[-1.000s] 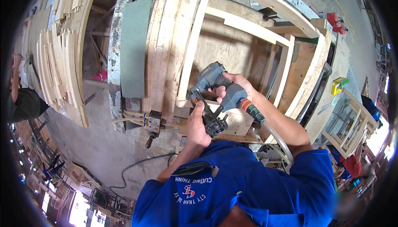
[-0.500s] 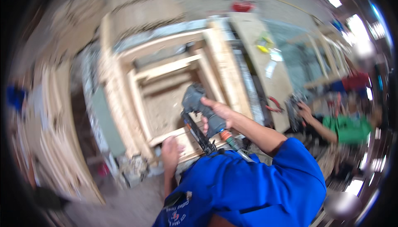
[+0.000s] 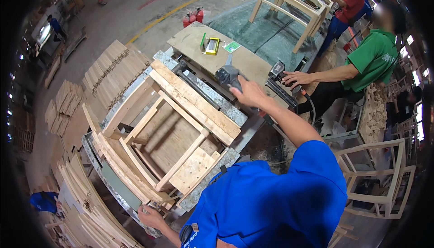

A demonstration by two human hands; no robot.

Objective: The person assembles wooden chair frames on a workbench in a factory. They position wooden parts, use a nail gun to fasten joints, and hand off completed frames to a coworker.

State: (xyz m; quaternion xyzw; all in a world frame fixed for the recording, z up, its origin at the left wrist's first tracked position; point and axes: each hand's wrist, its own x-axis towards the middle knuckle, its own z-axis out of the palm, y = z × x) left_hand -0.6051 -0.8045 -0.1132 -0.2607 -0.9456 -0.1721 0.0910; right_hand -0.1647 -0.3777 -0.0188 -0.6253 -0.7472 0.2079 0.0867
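My right hand (image 3: pixel 250 95) is stretched out over the workbench and grips a grey nail gun (image 3: pixel 227 75), which rests near the bench's metal rail (image 3: pixel 212 95). My left hand (image 3: pixel 151 216) is low at the near edge and lies on the lower corner of an unfinished wooden chair frame (image 3: pixel 181 112) clamped flat in the jig. The frame's pale rails and a plywood panel inside it face up. My blue sleeve and shoulder cover the near right part of the bench.
A person in a green shirt (image 3: pixel 373 60) sits at the far side with a hand on another nail gun (image 3: pixel 280 77). Stacks of curved wooden parts (image 3: pixel 113 73) lie left and near left. Finished chair frames (image 3: pixel 377 180) stand right; a yellow box (image 3: pixel 211 45) sits on the far table.
The view swung sharply. My right hand carried the nail gun away from the frame out to the bench's far side, and my left hand dropped from the gun to the frame's near corner.
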